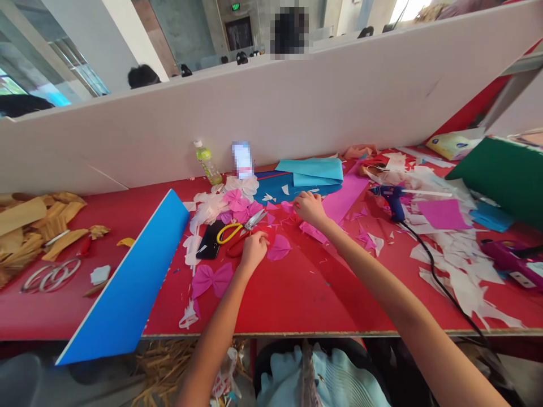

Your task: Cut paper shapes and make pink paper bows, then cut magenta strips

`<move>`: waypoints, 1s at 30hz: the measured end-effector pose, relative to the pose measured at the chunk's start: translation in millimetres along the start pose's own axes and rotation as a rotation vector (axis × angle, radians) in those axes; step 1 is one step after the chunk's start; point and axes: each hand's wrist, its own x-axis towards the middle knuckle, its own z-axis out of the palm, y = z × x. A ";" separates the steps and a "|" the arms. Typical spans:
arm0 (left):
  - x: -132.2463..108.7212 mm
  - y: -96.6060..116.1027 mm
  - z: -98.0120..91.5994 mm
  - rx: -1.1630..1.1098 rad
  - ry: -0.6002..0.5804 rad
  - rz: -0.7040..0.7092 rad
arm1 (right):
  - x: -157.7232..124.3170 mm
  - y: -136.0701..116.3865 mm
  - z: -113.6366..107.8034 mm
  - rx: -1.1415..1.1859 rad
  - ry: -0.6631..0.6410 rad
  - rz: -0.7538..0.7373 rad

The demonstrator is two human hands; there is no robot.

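- Head view, looking down on the red bench (271, 305):
- Left grip (253, 251): fingers curled down, among pink paper scraps (279, 247) and just beside yellow-handled scissors (248, 226); I cannot tell whether it has hold of anything.
- Right grip (309, 207): fingers bunched over more scraps, partly closed; any hold cannot be told.
- Left of the scissors: black phone (207, 240); below it, pink paper bow (211, 281).
- Further right: blue hot glue gun (388, 199), lying on paper offcuts (456, 265).

Left grip (253, 251) just beside yellow-handled scissors (237, 229) and a pink paper scrap (279, 247); right grip (309, 207) above pink paper pieces (311, 233) on a red table (271, 299); blue hot glue gun (391, 199) farther right.
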 end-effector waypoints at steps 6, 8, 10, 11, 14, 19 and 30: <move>-5.2 8.4 -8.0 0.149 -0.003 0.315 | -65.6 -7.9 -34.5 0.049 -0.015 -0.073; -8.7 10.6 -7.1 0.283 -0.031 0.420 | -87.8 -13.3 -33.3 0.035 -0.029 -0.067; -12.1 12.5 -4.7 0.346 -0.056 0.455 | -104.3 -18.4 -27.4 0.026 -0.053 -0.051; -13.5 13.3 -3.3 0.355 -0.064 0.461 | -110.2 -20.4 -24.0 0.023 -0.062 -0.046; -16.2 16.0 0.2 0.362 -0.070 0.454 | -120.4 -23.6 -16.9 0.003 -0.067 -0.035; -17.7 19.9 0.9 0.375 -0.063 0.455 | -125.2 -26.4 -15.5 -0.017 -0.048 -0.036; -18.0 20.2 -0.6 0.409 -0.022 0.427 | -129.9 -28.3 -15.9 -0.059 -0.068 -0.122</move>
